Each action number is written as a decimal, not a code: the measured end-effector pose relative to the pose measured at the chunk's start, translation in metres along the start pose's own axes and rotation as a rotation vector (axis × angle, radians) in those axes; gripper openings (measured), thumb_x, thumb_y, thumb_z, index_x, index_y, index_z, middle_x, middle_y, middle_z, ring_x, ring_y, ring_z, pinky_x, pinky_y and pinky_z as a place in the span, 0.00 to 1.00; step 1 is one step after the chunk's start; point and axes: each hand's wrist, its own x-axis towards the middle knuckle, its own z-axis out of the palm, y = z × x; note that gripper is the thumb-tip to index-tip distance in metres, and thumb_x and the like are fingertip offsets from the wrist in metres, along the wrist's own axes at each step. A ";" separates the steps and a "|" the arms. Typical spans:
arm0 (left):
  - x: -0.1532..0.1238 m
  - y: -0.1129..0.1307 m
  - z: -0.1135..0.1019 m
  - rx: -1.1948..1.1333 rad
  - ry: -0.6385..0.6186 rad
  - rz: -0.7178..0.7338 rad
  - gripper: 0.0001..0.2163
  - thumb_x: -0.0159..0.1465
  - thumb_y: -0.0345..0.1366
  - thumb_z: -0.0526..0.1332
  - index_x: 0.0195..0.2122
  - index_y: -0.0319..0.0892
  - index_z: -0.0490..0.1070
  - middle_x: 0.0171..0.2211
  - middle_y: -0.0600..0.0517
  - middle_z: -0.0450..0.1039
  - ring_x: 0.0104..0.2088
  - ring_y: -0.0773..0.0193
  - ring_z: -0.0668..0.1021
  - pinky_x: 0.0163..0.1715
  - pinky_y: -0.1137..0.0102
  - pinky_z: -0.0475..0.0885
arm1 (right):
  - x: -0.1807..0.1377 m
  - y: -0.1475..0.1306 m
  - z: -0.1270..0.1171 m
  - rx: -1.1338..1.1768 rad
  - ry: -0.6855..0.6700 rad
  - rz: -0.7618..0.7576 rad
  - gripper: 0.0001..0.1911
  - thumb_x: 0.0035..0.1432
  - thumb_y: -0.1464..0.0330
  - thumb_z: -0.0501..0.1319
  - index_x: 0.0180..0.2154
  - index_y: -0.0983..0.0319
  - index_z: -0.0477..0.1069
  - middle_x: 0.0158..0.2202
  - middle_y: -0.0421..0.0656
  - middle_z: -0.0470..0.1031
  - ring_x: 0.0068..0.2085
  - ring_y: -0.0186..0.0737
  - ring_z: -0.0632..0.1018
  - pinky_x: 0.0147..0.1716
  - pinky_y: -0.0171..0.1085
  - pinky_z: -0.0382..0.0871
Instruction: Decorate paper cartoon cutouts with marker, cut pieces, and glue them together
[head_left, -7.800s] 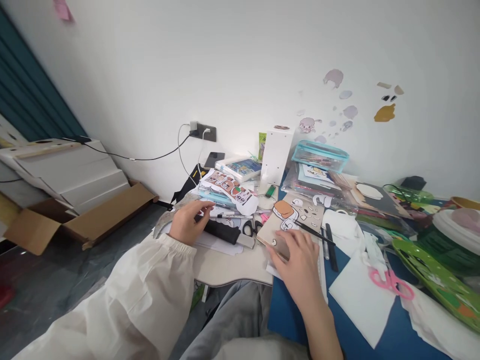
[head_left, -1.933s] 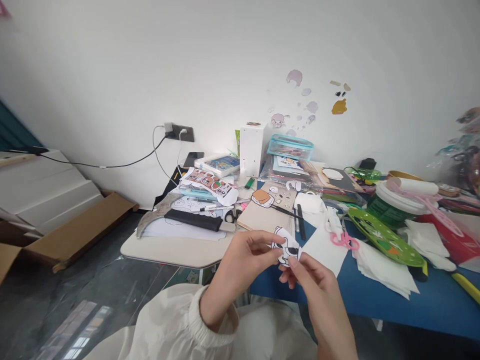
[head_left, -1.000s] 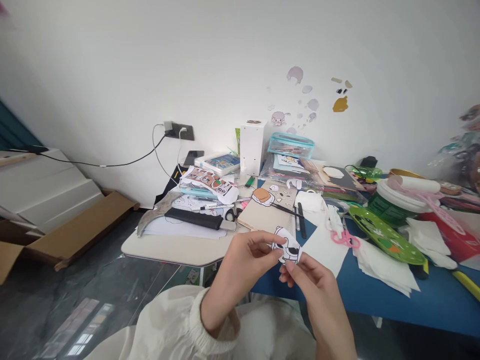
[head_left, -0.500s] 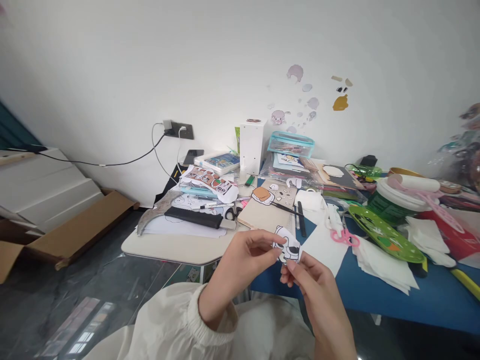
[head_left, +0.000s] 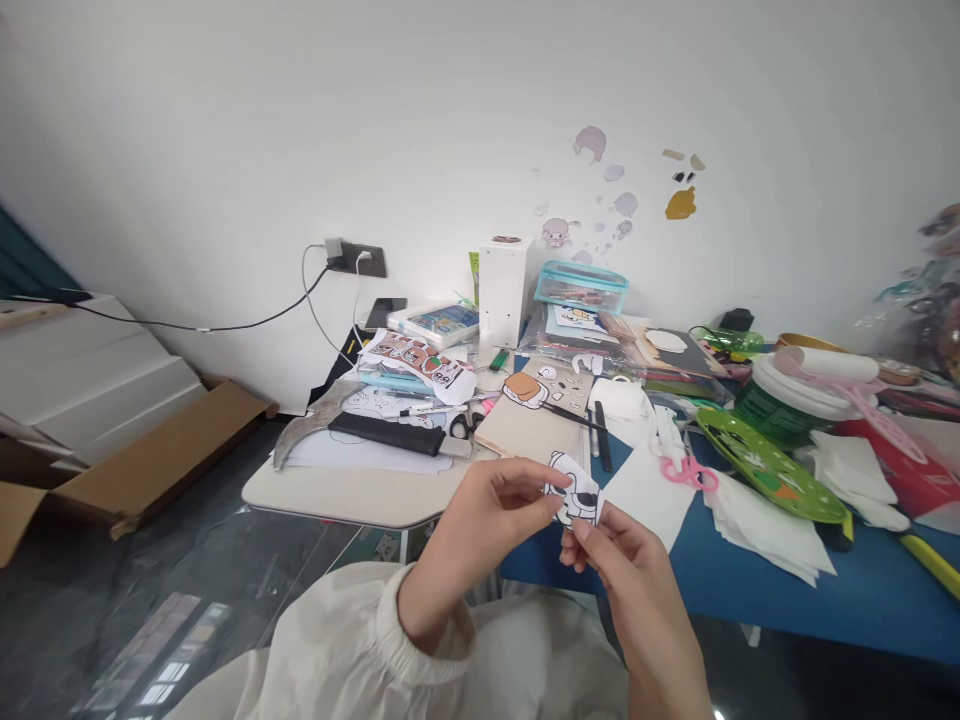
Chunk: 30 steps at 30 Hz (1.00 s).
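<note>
Both my hands meet in front of the table edge around a small white paper cut-out (head_left: 574, 492) printed with a black-and-white cartoon figure. My left hand (head_left: 487, 520), in a white sleeve, pinches its left side between thumb and fingers. My right hand (head_left: 611, 565) pinches its lower right corner from below. The cut-out hangs in the air above the near edge of the blue table (head_left: 757, 605), just in front of a tan board (head_left: 525, 432) that carries more cut-out pieces.
The table holds pink scissors (head_left: 686, 470), black scissors (head_left: 466, 425), white paper sheets (head_left: 765, 530), a green plate (head_left: 769, 465), a green tub (head_left: 791, 405), a white box (head_left: 502, 290) and a sticker sheet (head_left: 416, 362). A flattened cardboard box (head_left: 161, 455) lies on the floor at left.
Since the oldest frame both hands have lifted off the table and taken up the cut-out. Over the last second the hands and the cut-out have barely shifted.
</note>
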 end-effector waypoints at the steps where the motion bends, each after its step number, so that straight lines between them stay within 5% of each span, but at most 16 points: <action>1: 0.000 -0.001 0.000 -0.010 -0.003 -0.001 0.07 0.55 0.32 0.67 0.35 0.39 0.78 0.32 0.48 0.79 0.32 0.63 0.78 0.34 0.71 0.73 | 0.000 0.000 0.000 -0.006 0.001 -0.002 0.18 0.48 0.54 0.69 0.32 0.63 0.77 0.24 0.42 0.73 0.26 0.36 0.73 0.26 0.33 0.67; 6: 0.001 -0.006 -0.002 -0.063 -0.025 -0.024 0.07 0.55 0.32 0.67 0.35 0.40 0.79 0.29 0.50 0.79 0.30 0.65 0.78 0.34 0.71 0.72 | -0.003 -0.002 0.001 -0.067 0.014 -0.027 0.18 0.50 0.54 0.67 0.34 0.62 0.76 0.26 0.43 0.74 0.29 0.37 0.73 0.28 0.33 0.69; 9: 0.003 -0.010 -0.004 -0.049 -0.013 -0.021 0.07 0.55 0.33 0.68 0.36 0.41 0.79 0.30 0.50 0.79 0.28 0.67 0.76 0.30 0.73 0.70 | -0.008 -0.002 0.000 -0.138 0.076 -0.116 0.20 0.50 0.57 0.68 0.43 0.59 0.72 0.34 0.43 0.75 0.34 0.39 0.74 0.34 0.35 0.70; 12: 0.005 -0.012 -0.006 -0.057 -0.019 -0.026 0.08 0.55 0.33 0.68 0.36 0.41 0.79 0.30 0.50 0.78 0.27 0.68 0.74 0.29 0.74 0.69 | -0.012 -0.001 -0.003 -0.310 0.200 -0.368 0.24 0.53 0.62 0.67 0.50 0.53 0.64 0.45 0.43 0.71 0.34 0.36 0.73 0.34 0.36 0.71; 18: 0.008 -0.013 -0.007 -0.121 -0.055 -0.042 0.08 0.54 0.34 0.69 0.36 0.43 0.80 0.29 0.52 0.77 0.27 0.70 0.73 0.28 0.76 0.68 | -0.011 -0.003 -0.008 -0.861 0.193 -0.884 0.06 0.59 0.69 0.62 0.40 0.55 0.72 0.47 0.44 0.64 0.36 0.35 0.74 0.34 0.35 0.71; 30: 0.008 -0.015 -0.008 -0.177 -0.112 -0.092 0.09 0.52 0.34 0.71 0.36 0.43 0.80 0.32 0.51 0.78 0.29 0.70 0.74 0.27 0.77 0.68 | -0.016 -0.007 -0.009 -0.914 0.237 -0.916 0.04 0.60 0.69 0.61 0.38 0.54 0.72 0.45 0.42 0.67 0.44 0.36 0.74 0.38 0.32 0.68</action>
